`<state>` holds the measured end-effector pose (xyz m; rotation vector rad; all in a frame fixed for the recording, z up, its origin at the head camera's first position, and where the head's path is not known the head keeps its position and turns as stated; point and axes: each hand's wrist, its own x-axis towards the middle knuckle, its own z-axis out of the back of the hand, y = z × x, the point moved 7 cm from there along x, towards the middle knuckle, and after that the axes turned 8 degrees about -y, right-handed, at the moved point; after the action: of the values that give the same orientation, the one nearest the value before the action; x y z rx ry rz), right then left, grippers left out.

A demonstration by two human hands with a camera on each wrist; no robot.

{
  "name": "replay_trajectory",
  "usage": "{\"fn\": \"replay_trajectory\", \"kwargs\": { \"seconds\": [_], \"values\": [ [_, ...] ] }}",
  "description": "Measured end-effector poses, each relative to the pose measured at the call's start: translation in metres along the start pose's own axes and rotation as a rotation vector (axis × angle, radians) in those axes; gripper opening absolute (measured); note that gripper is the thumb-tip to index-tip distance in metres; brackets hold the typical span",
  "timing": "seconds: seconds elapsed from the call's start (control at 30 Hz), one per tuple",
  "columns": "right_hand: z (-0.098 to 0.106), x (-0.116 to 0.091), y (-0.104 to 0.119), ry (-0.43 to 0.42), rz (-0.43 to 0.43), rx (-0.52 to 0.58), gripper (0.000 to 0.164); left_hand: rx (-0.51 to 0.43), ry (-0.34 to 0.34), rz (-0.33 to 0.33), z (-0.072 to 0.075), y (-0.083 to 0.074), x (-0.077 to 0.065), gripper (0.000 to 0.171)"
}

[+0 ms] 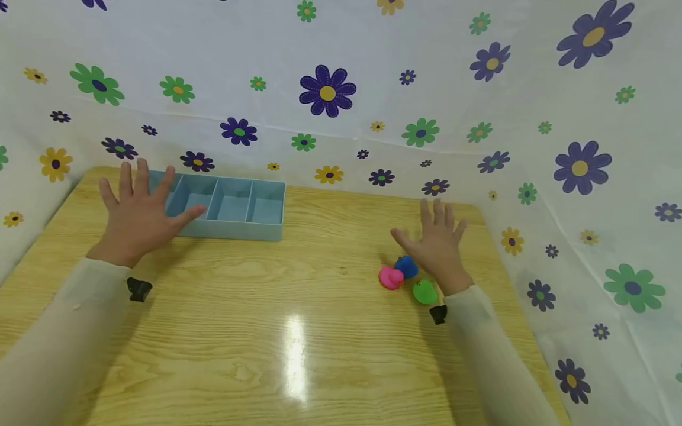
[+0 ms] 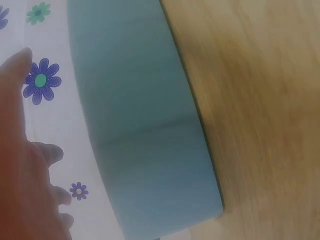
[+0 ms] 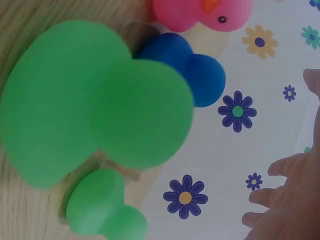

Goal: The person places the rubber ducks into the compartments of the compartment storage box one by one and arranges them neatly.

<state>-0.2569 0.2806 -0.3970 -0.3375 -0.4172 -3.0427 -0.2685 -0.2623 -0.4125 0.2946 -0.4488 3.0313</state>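
My left hand (image 1: 140,219), fingers spread, hovers over the left part of a light blue divided tray (image 1: 245,231). In the left wrist view the tray's side wall (image 2: 145,115) shows beside the thumb. My right hand (image 1: 438,245) is also spread, above the table near some rubber ducks, and holds nothing. A pink duck (image 1: 391,277) and a blue duck (image 1: 407,267) sit close together left of that hand. Near its wrist is a green duck (image 1: 424,291). A second, smaller-looking green duck (image 3: 97,202) appears only in the right wrist view; the head view hides it.
The wooden table (image 1: 319,343) has a glare spot near its front. A white flowered cloth (image 1: 351,53) hangs behind and along both sides. The tray stands at the table's back left, its leftmost compartment partly covered by the left hand. Small black cameras hang at both wrists.
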Motion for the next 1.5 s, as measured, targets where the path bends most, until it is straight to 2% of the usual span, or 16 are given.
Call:
{"fn": "replay_trajectory", "kwargs": {
  "seconds": [0.1,0.2,0.27,0.37,0.47,0.53,0.63,0.7,0.8,0.87,1.0,1.13,1.27,1.4,1.5],
  "values": [
    [-0.001,0.002,0.007,-0.012,0.008,0.033,0.104,0.004,0.010,-0.001,-0.002,0.005,0.004,0.105],
    [-0.002,0.006,0.021,-0.029,0.018,0.117,0.097,-0.040,0.001,0.016,0.000,0.011,0.012,0.103],
    [-0.001,0.006,0.034,-0.031,0.025,0.186,0.089,-0.140,-0.018,0.059,0.005,0.017,0.017,0.098],
    [-0.002,0.005,0.062,-0.029,0.056,0.331,0.071,-0.314,-0.030,0.166,0.013,0.029,0.021,0.089],
    [-0.010,0.002,0.091,0.036,0.048,0.515,0.059,-0.478,-0.029,0.290,0.016,0.047,0.019,0.086],
    [-0.021,0.002,0.107,0.109,0.014,0.628,0.056,-0.559,-0.005,0.370,0.012,0.060,0.016,0.089],
    [-0.039,0.004,0.126,0.222,-0.079,0.781,0.057,-0.695,0.064,0.459,0.002,0.078,0.009,0.096],
    [-0.053,0.006,0.136,0.268,-0.129,0.869,0.057,-0.757,0.126,0.483,-0.006,0.088,0.005,0.099],
    [-0.070,0.010,0.151,0.284,-0.183,0.974,0.054,-0.777,0.195,0.481,-0.017,0.099,-0.002,0.097],
    [-0.079,0.011,0.163,0.274,-0.200,0.997,0.052,-0.772,0.203,0.477,-0.022,0.105,-0.007,0.092],
    [-0.090,0.014,0.193,0.255,-0.196,1.016,0.049,-0.764,0.141,0.513,-0.026,0.110,-0.016,0.086],
    [-0.103,0.015,0.217,0.263,-0.203,1.046,0.046,-0.781,0.025,0.581,-0.030,0.112,-0.020,0.077],
    [-0.113,0.017,0.221,0.223,-0.231,1.027,0.035,-0.807,-0.059,0.602,-0.033,0.113,-0.019,0.069],
    [-0.121,0.018,0.215,0.161,-0.253,1.062,0.027,-0.818,-0.051,0.611,-0.035,0.117,-0.018,0.071],
    [-0.124,0.018,0.212,0.129,-0.233,1.058,0.030,-0.812,-0.042,0.609,-0.038,0.114,-0.018,0.072]
  ]
}}
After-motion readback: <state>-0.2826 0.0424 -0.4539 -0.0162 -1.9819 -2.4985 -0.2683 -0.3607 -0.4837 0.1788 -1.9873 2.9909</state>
